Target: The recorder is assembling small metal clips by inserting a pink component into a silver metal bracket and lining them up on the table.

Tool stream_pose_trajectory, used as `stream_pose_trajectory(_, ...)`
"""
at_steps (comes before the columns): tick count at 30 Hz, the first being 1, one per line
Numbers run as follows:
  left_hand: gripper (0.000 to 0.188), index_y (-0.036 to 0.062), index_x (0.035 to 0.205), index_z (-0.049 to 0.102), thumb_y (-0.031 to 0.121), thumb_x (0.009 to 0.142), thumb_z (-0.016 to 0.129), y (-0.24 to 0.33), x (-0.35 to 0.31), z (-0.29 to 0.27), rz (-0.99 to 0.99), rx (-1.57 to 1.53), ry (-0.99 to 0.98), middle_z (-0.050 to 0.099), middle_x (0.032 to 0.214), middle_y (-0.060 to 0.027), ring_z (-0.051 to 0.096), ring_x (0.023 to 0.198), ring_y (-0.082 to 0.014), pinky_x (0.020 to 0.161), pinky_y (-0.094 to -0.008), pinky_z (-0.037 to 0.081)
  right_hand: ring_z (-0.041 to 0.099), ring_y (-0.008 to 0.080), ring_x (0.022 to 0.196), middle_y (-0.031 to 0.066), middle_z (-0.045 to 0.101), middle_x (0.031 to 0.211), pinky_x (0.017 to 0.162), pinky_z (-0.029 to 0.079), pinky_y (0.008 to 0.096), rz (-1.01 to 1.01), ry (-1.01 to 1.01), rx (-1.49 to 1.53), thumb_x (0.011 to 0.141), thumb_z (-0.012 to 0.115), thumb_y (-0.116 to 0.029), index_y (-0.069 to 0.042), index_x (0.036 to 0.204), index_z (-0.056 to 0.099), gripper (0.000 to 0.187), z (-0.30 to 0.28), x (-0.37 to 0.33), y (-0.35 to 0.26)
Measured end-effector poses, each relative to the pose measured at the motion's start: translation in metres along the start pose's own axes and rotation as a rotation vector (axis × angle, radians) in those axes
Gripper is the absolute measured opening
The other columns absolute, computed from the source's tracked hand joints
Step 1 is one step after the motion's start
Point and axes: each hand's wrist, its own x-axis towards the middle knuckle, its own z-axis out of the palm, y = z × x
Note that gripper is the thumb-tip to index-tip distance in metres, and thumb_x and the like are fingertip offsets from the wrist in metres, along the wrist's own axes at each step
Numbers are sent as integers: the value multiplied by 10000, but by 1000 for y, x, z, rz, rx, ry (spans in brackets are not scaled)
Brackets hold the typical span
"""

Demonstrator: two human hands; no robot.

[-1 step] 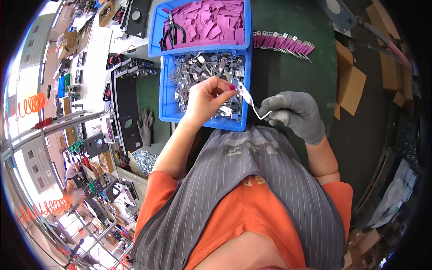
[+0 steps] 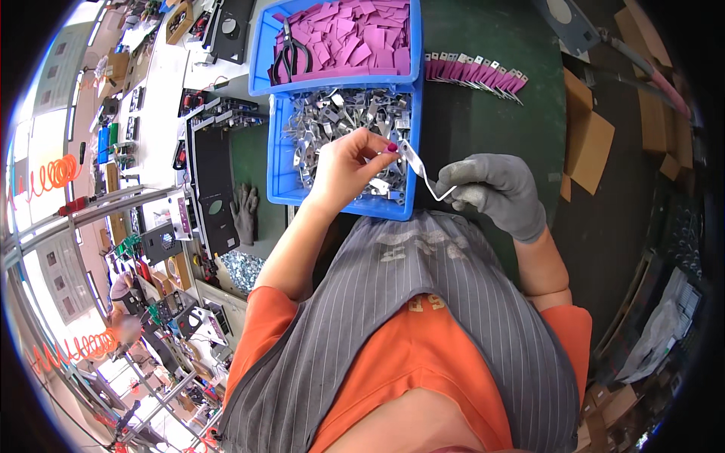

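Between my two hands is a bent, silvery metal bracket (image 2: 414, 161), over the right edge of the lower blue bin. Its flat upper end is pinched between the thumb and finger of my bare left hand (image 2: 343, 167). My right hand (image 2: 495, 192), in a grey glove, has its fingers closed at the bracket's angled lower end; the fingertips partly hide the contact. Beneath my left hand, the blue bin (image 2: 277, 162) holds many loose metal brackets (image 2: 325, 109).
Beyond it, a second blue bin (image 2: 260, 57) holds purple pieces (image 2: 377, 38) and black-handled pliers (image 2: 289, 57). Metal brackets with purple pieces (image 2: 483, 74) lie in a row on the dark green table (image 2: 491, 124). A grey glove (image 2: 245, 214) lies left; cardboard (image 2: 593, 143) stands right.
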Motion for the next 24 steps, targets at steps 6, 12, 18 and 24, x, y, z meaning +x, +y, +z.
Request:
stream_pose_trajectory(6, 176, 60, 910, 639, 102, 765, 730, 13, -2, -3, 96, 244, -85, 665, 863, -47, 632, 665, -135, 578, -252, 498, 611, 83, 725, 87, 662, 881, 633, 494, 199, 28, -94, -142, 873, 647, -218, 44, 1058, 619, 322, -6, 6, -6)
stream_pose_trajectory(12, 261, 79, 988, 660, 114, 742, 741, 5, -1, -2, 422, 376, -171, 649, 937, -49, 641, 766, -179, 624, -282, 509, 592, 66, 724, 35, 639, 842, 616, 490, 192, 358, -63, 187, 900, 527, -49, -8, 1168, 574, 275, -19, 10, 4)
stream_pose_trajectory(18, 205, 100, 932, 660, 192, 758, 717, 10, 0, 3, 460, 447, -275, 646, 897, -49, 633, 789, -229, 662, -341, 515, 611, 160, 839, 69, 647, 893, 723, 486, 298, 120, -160, -263, 877, 592, -147, -20, 1051, 632, 220, -29, 29, 46)
stream_pose_trajectory(24, 175, 129, 889, 654, 221, 748, 704, 6, 0, 16, 454, 560, -286, 644, 872, -24, 616, 782, -222, 659, -355, 509, 617, 211, 855, 99, 635, 903, 769, 482, 305, 94, -252, -583, 855, 629, -312, -32, 986, 649, 310, -38, 29, 64)
